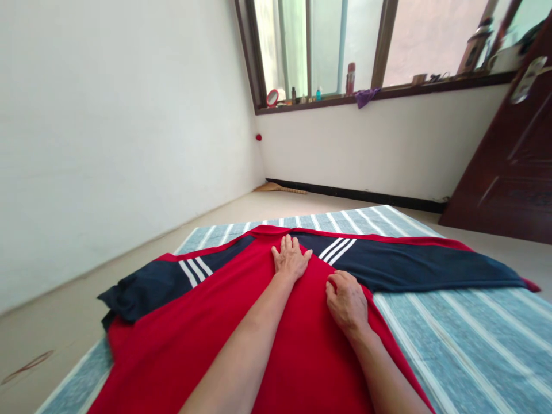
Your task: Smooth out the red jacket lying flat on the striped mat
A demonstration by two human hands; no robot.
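A red jacket (207, 345) with navy sleeves and white stripes lies spread out, its collar edge at the far side. My left hand (291, 259) rests on the cloth just below the collar, fingers spread and pressed flat. On the right side of the body, close to the striped shoulder, my right hand (347, 300) touches the fabric with its fingers curled. Whether those fingertips pinch any cloth is hidden. The right-hand sleeve (422, 261) stretches out straight, while the left-hand sleeve (146, 287) is bunched at its end.
Beneath the jacket is a blue-and-white striped sheet (466, 339). A broom (280, 188) lies on the floor by the far wall. Bottles, including a red flask (351, 79), and a purple cloth (366, 98) sit on the window sill. A dark red door (509, 167) stands at right.
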